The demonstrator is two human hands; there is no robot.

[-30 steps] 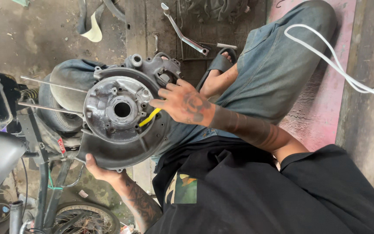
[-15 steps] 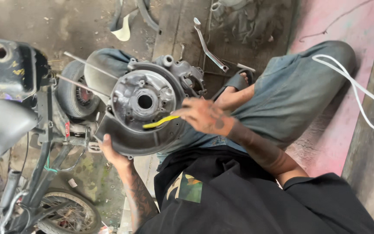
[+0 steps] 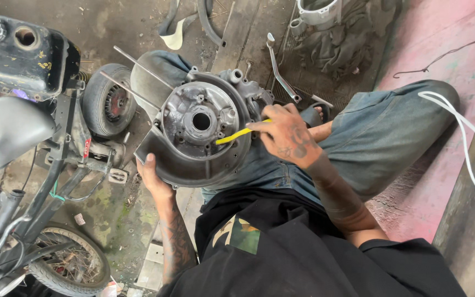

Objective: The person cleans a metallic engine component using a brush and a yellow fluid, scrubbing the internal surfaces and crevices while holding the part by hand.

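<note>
Both hands work: left hand (image 3: 152, 175) steadies engine casing (image 3: 193, 137), right hand (image 3: 287, 135) holds yellow tool (image 3: 236, 135).

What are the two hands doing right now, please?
Left hand: gripping the lower rim of the engine casing.
Right hand: closed on the yellow tool.

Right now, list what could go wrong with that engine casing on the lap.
The engine casing rests on the knees, steadied only by the left hand at its lower rim; it could tip off. The right hand pushes a thin yellow tool into the housing; a slip might jab the fingers or bend it.
</note>
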